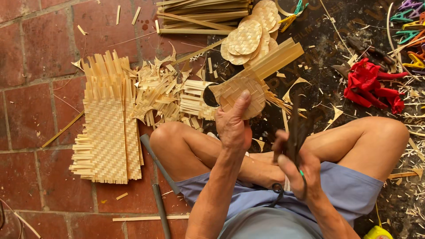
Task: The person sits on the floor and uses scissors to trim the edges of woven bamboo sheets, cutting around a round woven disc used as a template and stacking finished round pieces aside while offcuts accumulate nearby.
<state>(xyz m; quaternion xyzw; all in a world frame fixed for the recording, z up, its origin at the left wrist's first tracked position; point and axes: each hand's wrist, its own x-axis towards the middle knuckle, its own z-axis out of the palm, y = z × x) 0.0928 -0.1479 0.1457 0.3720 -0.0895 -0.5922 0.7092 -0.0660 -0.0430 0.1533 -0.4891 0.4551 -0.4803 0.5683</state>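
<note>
Left hand (233,126): raised above the knees, forearm rising from the lower edge, thumb straight up and pressed flat on the woven disc (239,95), remaining fingers curled behind it, gripping.
Right hand (297,166): lower and nearer the body, fingers closed around dark scissors (295,132), blades pointing up and away.
Woven disc: round pale bamboo weave, just above the left thumb tip; unwoven strips (274,59) fan out from its far edge, long axis slanting up to the right of the fingers.
Beyond the fingers: stack of finished woven rounds (250,35).
Left of the fingers: rectangular woven mat (106,132) on red tiles.
Right of the fingers: crumpled red cloth (369,86).
</note>
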